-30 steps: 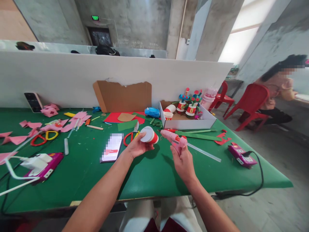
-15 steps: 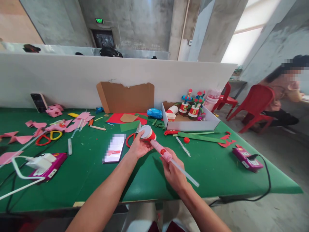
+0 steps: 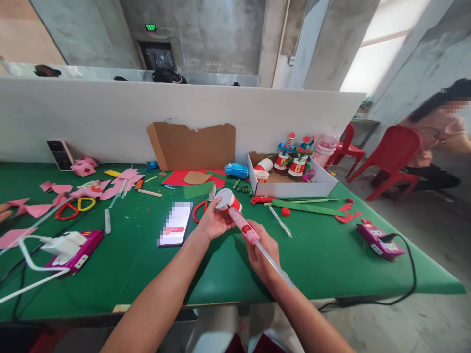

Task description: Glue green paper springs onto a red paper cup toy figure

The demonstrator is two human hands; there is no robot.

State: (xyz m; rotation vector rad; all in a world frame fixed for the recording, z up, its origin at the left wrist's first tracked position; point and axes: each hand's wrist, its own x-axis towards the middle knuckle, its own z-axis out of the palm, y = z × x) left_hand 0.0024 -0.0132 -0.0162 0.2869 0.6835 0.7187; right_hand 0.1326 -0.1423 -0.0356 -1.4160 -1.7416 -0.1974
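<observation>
My left hand (image 3: 215,223) holds a small red and white paper cup (image 3: 235,202) on its side, its pale round base facing up and toward me. In my right hand (image 3: 265,250) is a pink hot glue gun (image 3: 246,226), its tip at the cup's edge near my left fingers. From the gun's rear runs a long clear glue stick (image 3: 274,264) toward my right forearm. Whether the tip touches the cup I cannot tell. Just behind my left hand lie red-handled scissors (image 3: 199,212), partly hidden. A phone (image 3: 175,224) with a lit screen lies to the left.
A white box (image 3: 294,189) holds paper cups and cup figures. Green strips (image 3: 309,208), a white pen (image 3: 280,221) and a power strip (image 3: 380,240) lie right. Pink paper scraps (image 3: 125,182) and another power strip (image 3: 79,260) are left. Another person's hand (image 3: 4,213) shows at the left edge.
The glue gun's tip has shifted slightly up and left along the cup, and the glue stick's rear end has swung left. Another person's hand has entered at the left edge.
</observation>
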